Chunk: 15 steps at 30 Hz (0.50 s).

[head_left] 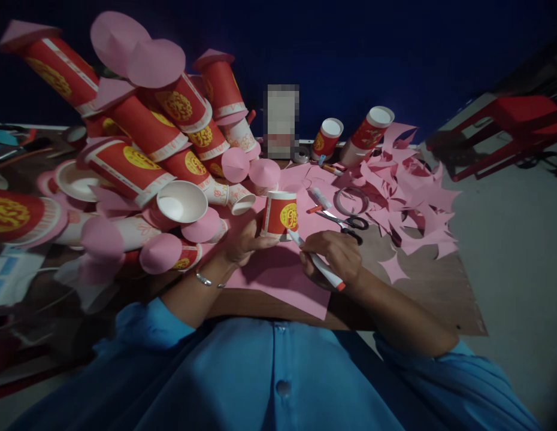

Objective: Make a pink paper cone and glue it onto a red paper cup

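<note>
A: Where is the red cup, and which way does it point?

B: Mid-view, above the pink sheet on the table. Its long axis runs nearly upright in view, narrower end up, wider end down, with the yellow emblem right of its centre

A: And the hands?

B: The left hand holds the cup at its lower left side. The right hand is drawn narrow around one white marker

A: Which way does that lie?

B: Slantwise: red end down and right, other end up and left at the cup's lower edge. I cannot tell whether the tip touches

A: Count the rest?

B: One pair of scissors, one ring-shaped roll near it, two standing cups at the far edge, one red stool off to the right. The pink cones at left and pink scraps at right overlap too much to count
</note>
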{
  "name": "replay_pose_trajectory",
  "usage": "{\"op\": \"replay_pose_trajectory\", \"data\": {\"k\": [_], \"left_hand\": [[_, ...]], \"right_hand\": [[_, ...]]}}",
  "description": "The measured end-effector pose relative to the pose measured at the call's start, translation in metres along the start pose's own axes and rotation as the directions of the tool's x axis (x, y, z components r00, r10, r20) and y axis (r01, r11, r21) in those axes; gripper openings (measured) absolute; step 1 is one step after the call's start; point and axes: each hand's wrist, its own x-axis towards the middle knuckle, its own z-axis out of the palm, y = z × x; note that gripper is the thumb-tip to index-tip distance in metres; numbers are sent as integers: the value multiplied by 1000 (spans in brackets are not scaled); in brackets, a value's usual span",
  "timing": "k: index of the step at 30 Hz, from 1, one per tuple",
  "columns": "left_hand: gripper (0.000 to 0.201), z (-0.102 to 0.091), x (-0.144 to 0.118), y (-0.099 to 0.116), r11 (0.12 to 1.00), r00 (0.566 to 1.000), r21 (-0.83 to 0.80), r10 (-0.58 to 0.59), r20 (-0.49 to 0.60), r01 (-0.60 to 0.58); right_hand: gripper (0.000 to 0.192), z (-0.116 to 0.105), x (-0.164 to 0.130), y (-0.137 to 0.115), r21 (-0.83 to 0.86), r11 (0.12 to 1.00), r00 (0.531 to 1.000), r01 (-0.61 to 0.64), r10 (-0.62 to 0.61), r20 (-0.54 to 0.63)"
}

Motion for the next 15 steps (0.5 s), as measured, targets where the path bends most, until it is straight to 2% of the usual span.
{"op": "replay_pose_trajectory", "data": {"k": [7, 12, 15], "left_hand": [[62, -1, 0, -2, 1000, 1000, -8, 21, -1, -21], [61, -5, -3, -2, 999, 990, -25, -45, -132, 42], [63, -4, -4, 1, 995, 979, -65, -84, -188, 73]], "right_hand": [[9, 0, 1, -1, -27, 999, 1000, 17, -17, 1], [6, -4, -1, -1, 27, 1000, 1000, 12, -12, 0], [12, -4, -2, 0, 15, 1000, 1000, 12, -12, 3]]}}
